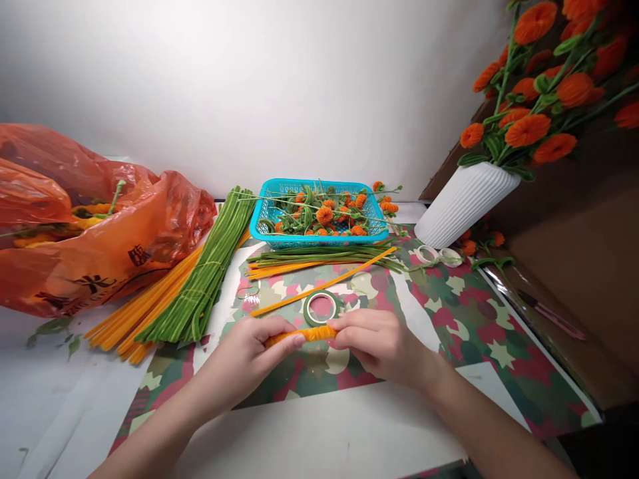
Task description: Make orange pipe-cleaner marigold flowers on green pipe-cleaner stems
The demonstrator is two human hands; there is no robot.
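Observation:
Between my two hands is a short coiled orange pipe cleaner (319,333), held level over the patterned mat. My left hand (272,346) pinches its left end between thumb and fingers. At the other end, the fingertips of my right hand (372,338) close on it. Just behind my hands lies a roll of green tape (321,308). A single straight orange pipe cleaner (324,285) slants across the mat beyond the roll. Farther back, loose green pipe cleaners (324,255) rest with a few orange ones.
A turquoise basket (319,240) of orange flowers stands at the back. Left are a green pipe cleaner bundle (204,273), orange pipe cleaners (144,306) and an orange plastic bag (114,246). Right, a tilted white vase (464,203) holds flowers beside white tape rolls (450,257) and a pink-handled tool (559,319).

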